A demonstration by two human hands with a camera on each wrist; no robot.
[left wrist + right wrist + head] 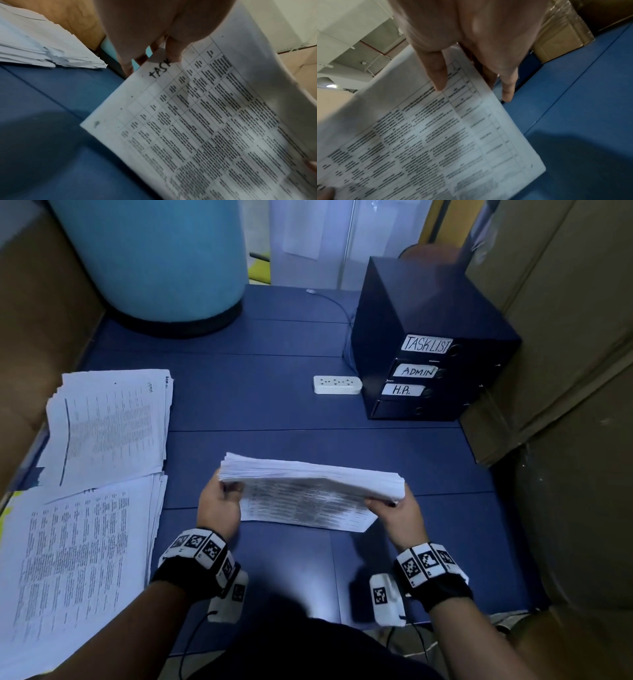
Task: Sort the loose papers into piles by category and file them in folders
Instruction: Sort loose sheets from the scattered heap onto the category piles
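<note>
From the head view, the left hand (219, 505) and the right hand (394, 513) grip the two short ends of a thick stack (311, 481) of printed sheets, held up over the blue table (260, 402) with its printed face turned toward the person. Two piles (102, 422) of paper lie on the table to the left, one partly over the other. At the far right stands a dark file box (428, 337) with labels reading TASKLIST, ADMIN and H.R.; a white power strip (337, 385) lies just beside it. In the left wrist view, fingers (173, 51) curl round the stack's edge next to handwritten "TASK". In the right wrist view, the thumb (436, 70) presses the printed face, with fingers (506, 83) behind the sheets.
</note>
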